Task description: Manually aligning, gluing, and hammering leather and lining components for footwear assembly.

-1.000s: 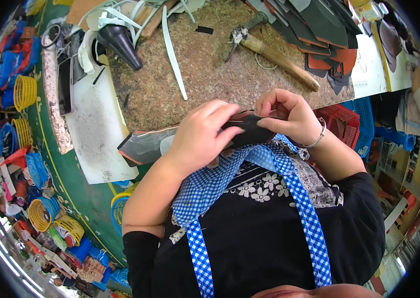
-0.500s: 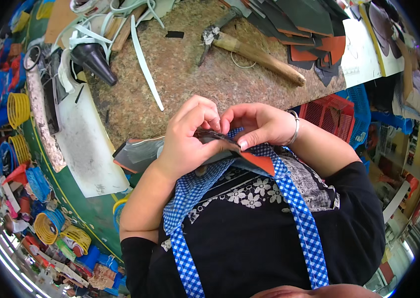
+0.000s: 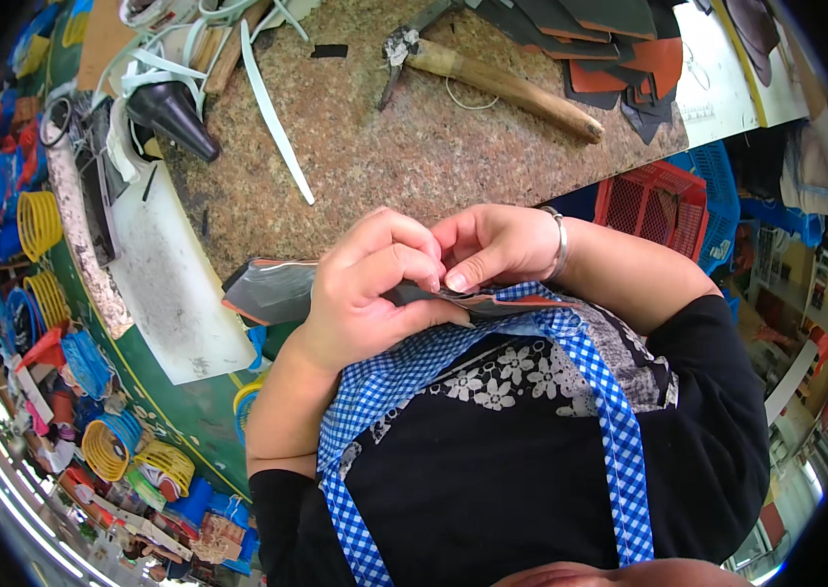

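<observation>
Dark piece [image 3: 282, 295] in both hands, near edge of bench [image 3: 336, 137]

Surface: brown, speckled, stone-like top. Hammer [image 3: 502, 88] lies on the far half, wooden handle pointing right and toward the person. Pale strip [image 3: 270, 122] lies to its left, well apart; farther left, black cone [image 3: 171, 119] on its side near a tangle of similar strips. At far right, pile of grey panels [image 3: 620, 29], several showing orange faces or edges. White board [image 3: 174, 274], smudged grey, at the left end of the bench.

Room: green floor [image 3: 204, 411] with yellow lines, left. Beyond it, crowded yellow baskets [image 3: 39, 225] and mixed goods, too small to sort. Red crate [image 3: 664, 205] and blue crate [image 3: 727, 210] side by side, right of the bench's near edge.

Hands: dark piece, orange-edged, is held between bench and checked apron [image 3: 404, 367]. Left hand [image 3: 360, 284] is clamped around its middle, thumb on the near side, fingers over the far side; one end projects leftward past the hand. Right hand [image 3: 502, 245] is pinched on the upper edge, thumb against forefinger, tips just beside the left fingertips. Anything small between the tips: hidden, cannot tell.
</observation>
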The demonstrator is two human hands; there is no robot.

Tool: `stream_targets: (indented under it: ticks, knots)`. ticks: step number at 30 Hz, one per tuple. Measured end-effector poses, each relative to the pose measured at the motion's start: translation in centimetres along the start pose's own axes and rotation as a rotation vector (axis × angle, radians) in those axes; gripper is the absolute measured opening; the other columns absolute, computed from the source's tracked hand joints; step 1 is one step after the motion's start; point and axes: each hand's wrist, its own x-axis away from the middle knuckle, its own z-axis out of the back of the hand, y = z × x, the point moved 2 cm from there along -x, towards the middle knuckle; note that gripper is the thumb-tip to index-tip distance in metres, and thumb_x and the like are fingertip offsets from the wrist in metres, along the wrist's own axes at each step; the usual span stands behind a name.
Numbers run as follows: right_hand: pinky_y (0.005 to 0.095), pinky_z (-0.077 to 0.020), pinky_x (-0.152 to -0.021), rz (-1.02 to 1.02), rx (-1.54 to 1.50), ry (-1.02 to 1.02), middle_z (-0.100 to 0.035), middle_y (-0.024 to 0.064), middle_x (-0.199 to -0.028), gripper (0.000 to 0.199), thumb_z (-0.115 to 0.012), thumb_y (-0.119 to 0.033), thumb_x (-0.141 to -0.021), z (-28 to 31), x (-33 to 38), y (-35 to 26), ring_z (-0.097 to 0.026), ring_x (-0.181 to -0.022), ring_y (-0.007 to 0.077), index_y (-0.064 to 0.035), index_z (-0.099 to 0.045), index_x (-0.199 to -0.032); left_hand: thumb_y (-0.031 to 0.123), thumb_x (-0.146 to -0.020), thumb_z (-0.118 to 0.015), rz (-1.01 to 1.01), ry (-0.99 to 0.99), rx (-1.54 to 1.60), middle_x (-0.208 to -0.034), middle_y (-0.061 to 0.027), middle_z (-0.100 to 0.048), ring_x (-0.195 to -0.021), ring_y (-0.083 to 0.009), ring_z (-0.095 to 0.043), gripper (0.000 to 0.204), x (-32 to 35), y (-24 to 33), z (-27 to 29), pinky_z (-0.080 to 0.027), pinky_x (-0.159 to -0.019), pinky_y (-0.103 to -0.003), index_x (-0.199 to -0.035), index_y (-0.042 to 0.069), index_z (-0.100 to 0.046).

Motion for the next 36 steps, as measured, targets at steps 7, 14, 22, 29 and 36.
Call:
stream_targets:
  ticks: [7, 14, 22, 29, 36]
  knots:
    - [0.0213, -0.0468, -0.075, -0.011, 0.188, -0.087, -0.062, -0.0025, -0.092, 0.011, -0.067, -0.012, -0.093, -1.2, 0.9, -1.1, -0.057, -0.082, 0.0053, -0.0044, -0.059, -0.097, 0.004, -0.07, -0.079, -0.04, -0.095, -0.098, -0.089, -0.0066, -0.063, -0.077, -0.0231, -0.061, 0.02, 1.2, 1.0, 1.5, -0.049, -0.066, -0.032, -0.085, 0.005, -0.066]
    - [0.0288, -0.047, -0.082, 0.603, 0.949, 0.156, -0.062, 0.0041, -0.097, 0.012, -0.062, -0.009, -0.095, -2.5, 2.2, -2.0, -0.057, -0.091, 0.0109, -0.003, -0.052, -0.095, 0.0, -0.072, -0.074, 0.01, -0.079, -0.269, -0.088, -0.0102, -0.062, -0.078, -0.0282, -0.061, 0.024, 1.8, 1.3, 0.8, -0.051, -0.068, -0.036, -0.091, 0.004, -0.06]
    - [0.0245, -0.049, -0.082, 0.396, 0.47, 0.225, -0.063, 0.0037, -0.097, 0.019, -0.064, 0.002, -0.09, -2.5, 3.1, -2.0, -0.06, -0.09, 0.0096, -0.0029, -0.051, -0.103, -0.005, -0.077, -0.069, -0.016, -0.104, -0.286, -0.088, -0.0118, -0.063, -0.076, -0.0284, -0.064, 0.023, 1.9, 1.3, 1.0, -0.052, -0.066, -0.036, -0.094, 0.002, -0.056]
    - [0.0249, -0.0467, -0.09, 0.479, 0.46, 0.17, -0.062, 0.0035, -0.104, 0.039, -0.059, -0.002, -0.093, -1.7, 6.1, -5.3, -0.058, -0.1, 0.0089, 0.0038, -0.053, -0.13, -0.006, -0.082, -0.064, 0.187, -0.125, -0.29, -0.089, -0.0142, -0.06, -0.073, -0.0295, -0.062, 0.022, 2.6, 1.9, 3.0, -0.05, -0.063, -0.035, -0.098, 0.001, -0.05]
    - [0.0252, -0.0483, -0.089, 0.409, 0.509, 0.44, -0.062, 0.0024, -0.105, 0.011, -0.059, 0.001, -0.093, 0.0, 8.1, -2.7, -0.06, -0.097, 0.0097, 0.0031, -0.064, -0.104, 0.013, -0.088, -0.066, 0.296, -0.168, -0.508, -0.07, -0.0107, -0.062, -0.063, -0.0308, -0.064, 0.02, 2.5, 1.4, 1.4, -0.049, -0.057, -0.038, -0.098, 0.006, -0.051]
